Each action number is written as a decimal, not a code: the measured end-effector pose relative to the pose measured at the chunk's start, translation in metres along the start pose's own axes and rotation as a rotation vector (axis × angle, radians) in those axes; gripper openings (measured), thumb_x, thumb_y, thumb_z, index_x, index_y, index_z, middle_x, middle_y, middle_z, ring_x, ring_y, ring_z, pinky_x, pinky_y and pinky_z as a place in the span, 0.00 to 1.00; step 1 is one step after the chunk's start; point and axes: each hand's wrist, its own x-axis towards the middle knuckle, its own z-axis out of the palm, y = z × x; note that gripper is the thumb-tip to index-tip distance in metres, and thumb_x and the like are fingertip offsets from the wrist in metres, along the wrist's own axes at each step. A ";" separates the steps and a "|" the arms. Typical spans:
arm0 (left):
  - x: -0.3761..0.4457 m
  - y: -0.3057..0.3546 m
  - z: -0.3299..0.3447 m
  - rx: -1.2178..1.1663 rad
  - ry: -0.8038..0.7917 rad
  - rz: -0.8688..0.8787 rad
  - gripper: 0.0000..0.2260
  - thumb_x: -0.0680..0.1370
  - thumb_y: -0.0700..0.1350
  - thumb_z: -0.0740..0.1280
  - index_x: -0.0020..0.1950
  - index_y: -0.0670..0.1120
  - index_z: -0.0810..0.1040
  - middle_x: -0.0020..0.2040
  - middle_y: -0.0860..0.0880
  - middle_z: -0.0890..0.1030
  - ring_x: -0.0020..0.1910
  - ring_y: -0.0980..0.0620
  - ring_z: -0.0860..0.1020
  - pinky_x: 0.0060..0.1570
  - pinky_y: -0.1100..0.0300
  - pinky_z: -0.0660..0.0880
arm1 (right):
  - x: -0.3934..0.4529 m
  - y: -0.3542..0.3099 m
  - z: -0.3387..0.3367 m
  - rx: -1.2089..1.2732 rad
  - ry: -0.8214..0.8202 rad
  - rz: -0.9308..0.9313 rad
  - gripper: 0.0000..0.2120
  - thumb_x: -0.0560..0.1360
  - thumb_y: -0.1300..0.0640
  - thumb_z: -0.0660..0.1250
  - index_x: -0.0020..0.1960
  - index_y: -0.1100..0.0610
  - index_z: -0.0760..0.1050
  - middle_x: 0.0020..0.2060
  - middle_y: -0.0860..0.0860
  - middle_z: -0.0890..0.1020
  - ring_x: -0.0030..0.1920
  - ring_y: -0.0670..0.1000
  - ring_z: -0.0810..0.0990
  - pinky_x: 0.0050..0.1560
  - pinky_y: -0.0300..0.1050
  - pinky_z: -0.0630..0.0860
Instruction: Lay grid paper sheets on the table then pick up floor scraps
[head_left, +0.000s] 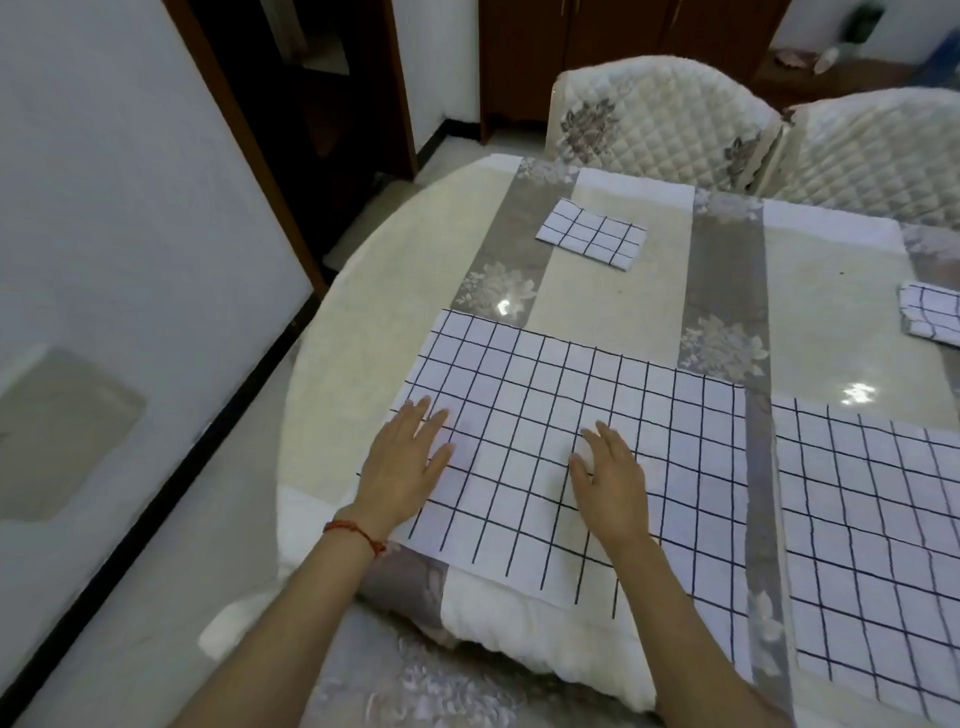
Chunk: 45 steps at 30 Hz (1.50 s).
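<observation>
A large white sheet with a black grid (597, 415) lies flat on the table (363, 312). My left hand (405, 462) rests palm down on its left edge, fingers spread. Near the sheet's middle, my right hand (610, 478) also lies flat with its fingers apart. A second large grid sheet (872, 545) lies to the right, separated by a narrow gap. A small folded grid sheet (592, 234) sits at the far side of the table. Another folded grid piece (932, 317) shows at the right edge. No scraps are visible on the floor.
The table has a cream and grey floral cover under a glossy layer. Two quilted chairs (660, 119) stand at its far side. The pale floor (156, 545) and a white wall with a dark baseboard are on the left. A dark doorway (322, 93) is behind.
</observation>
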 end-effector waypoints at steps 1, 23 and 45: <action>-0.009 0.002 -0.011 -0.010 0.022 -0.001 0.46 0.68 0.73 0.34 0.72 0.45 0.64 0.74 0.44 0.61 0.75 0.45 0.58 0.72 0.51 0.56 | -0.007 -0.008 -0.004 0.029 -0.006 -0.027 0.19 0.78 0.55 0.58 0.68 0.59 0.67 0.72 0.55 0.65 0.74 0.54 0.59 0.72 0.48 0.54; -0.379 -0.135 -0.115 -0.118 0.530 -0.871 0.18 0.79 0.49 0.60 0.66 0.45 0.72 0.65 0.46 0.74 0.65 0.48 0.71 0.64 0.57 0.66 | -0.162 -0.297 0.088 0.069 -0.629 -0.835 0.18 0.79 0.52 0.57 0.68 0.54 0.68 0.68 0.51 0.71 0.64 0.52 0.72 0.64 0.44 0.67; -0.432 -0.407 -0.119 -0.722 0.249 -1.219 0.17 0.79 0.49 0.60 0.64 0.42 0.73 0.64 0.44 0.76 0.62 0.48 0.74 0.60 0.64 0.66 | -0.146 -0.390 0.328 -0.201 -0.913 -0.274 0.16 0.77 0.57 0.61 0.62 0.63 0.73 0.61 0.59 0.77 0.60 0.57 0.76 0.59 0.42 0.68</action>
